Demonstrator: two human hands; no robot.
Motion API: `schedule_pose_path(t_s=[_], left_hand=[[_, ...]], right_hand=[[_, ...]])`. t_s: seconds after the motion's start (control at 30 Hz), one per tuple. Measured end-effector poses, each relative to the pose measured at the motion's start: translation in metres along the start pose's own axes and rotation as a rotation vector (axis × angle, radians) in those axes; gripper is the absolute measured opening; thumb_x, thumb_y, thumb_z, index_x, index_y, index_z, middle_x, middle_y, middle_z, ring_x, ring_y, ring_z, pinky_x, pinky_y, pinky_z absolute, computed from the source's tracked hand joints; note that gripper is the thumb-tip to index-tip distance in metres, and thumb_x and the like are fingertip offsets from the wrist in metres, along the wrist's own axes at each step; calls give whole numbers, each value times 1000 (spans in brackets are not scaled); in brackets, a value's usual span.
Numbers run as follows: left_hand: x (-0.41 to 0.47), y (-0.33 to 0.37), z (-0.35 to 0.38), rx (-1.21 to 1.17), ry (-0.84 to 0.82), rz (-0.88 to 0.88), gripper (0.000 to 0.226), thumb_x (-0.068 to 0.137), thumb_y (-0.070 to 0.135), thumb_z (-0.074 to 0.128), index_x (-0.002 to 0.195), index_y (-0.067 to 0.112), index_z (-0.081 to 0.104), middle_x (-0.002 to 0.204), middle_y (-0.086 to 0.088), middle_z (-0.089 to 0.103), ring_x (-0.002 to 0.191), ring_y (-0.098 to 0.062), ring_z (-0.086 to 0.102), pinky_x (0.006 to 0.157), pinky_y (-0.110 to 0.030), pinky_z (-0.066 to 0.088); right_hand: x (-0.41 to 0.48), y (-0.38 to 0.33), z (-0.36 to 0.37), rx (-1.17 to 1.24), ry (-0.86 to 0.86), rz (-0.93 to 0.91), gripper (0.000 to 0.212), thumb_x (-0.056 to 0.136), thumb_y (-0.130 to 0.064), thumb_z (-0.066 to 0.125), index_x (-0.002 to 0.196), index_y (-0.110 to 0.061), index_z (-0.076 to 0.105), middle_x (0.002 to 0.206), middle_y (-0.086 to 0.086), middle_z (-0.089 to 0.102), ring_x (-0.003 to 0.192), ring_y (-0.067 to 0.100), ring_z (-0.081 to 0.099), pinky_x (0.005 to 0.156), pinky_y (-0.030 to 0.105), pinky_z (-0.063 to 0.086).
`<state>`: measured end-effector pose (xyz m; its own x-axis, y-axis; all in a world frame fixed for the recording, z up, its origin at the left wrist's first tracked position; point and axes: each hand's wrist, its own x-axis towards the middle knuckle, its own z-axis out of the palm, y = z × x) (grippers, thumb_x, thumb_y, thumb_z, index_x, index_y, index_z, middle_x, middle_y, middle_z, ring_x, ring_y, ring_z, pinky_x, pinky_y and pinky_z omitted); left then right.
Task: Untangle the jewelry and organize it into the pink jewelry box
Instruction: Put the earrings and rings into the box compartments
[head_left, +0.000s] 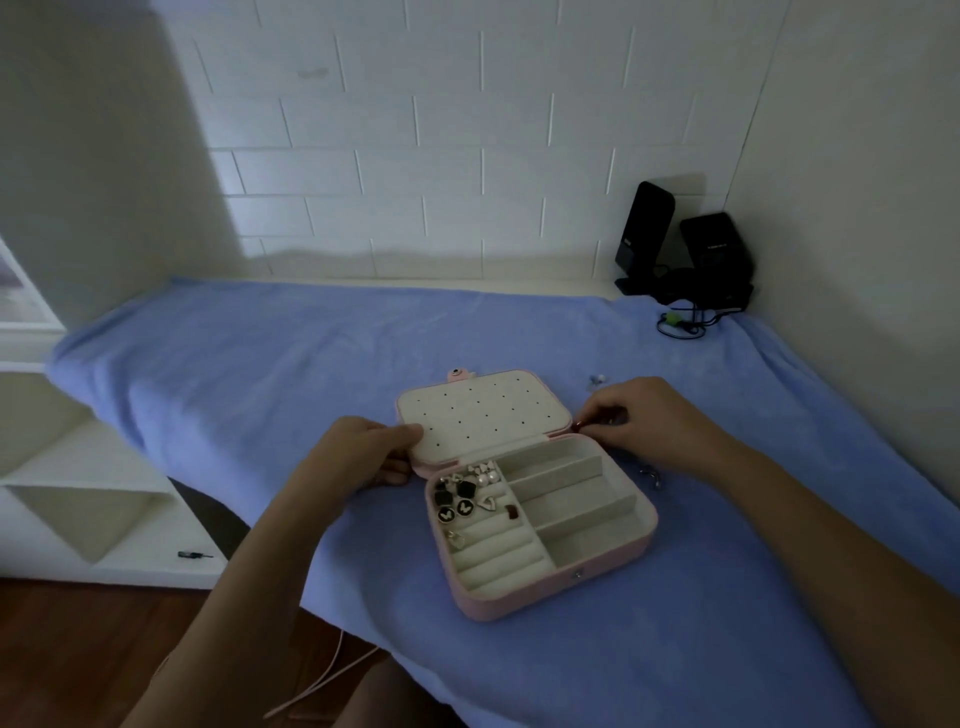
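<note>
The pink jewelry box (545, 592) lies open on the blue-covered table (260, 374), earrings (462, 493) heaped in its near-left compartment. The left hand (363, 452) pinches the lid panel's (483, 410) left edge. The right hand (639, 421), nearer the loose pieces (652, 475), pinches something small and reddish (577, 426) just right of the lid.

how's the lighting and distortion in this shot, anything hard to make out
Head view: dim and bluish, with a soft shadow across the wall; wide-angle bending curves the blanket edges; the small jewelry in the box is soft, and the red bit at the right hand is too blurred to identify.
</note>
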<state>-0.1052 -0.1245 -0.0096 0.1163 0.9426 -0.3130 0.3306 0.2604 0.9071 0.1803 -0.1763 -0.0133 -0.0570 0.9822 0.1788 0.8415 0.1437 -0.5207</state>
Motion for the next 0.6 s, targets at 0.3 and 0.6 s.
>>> schedule_pose_path(t_s=[0.3,0.6], left_hand=[[-10,-9,-5,-346,-174,-41,23,96,11,46,93,-6,61,72,-17,72,59,-23,70,47,-23,54],[-3,-12,-12,-351,-54,25,23,98,12,44,90,-2,60,77,-19,70,62,-24,70,54,-28,58]], right_hand=[[-5,9,-18,345,-2,100,24,80,1,69,87,-21,72,86,-1,74,81,6,70,76,15,53],[-7,10,-24,729,-29,195,10,82,3,64,92,0,67,85,13,73,80,20,70,71,20,55]])
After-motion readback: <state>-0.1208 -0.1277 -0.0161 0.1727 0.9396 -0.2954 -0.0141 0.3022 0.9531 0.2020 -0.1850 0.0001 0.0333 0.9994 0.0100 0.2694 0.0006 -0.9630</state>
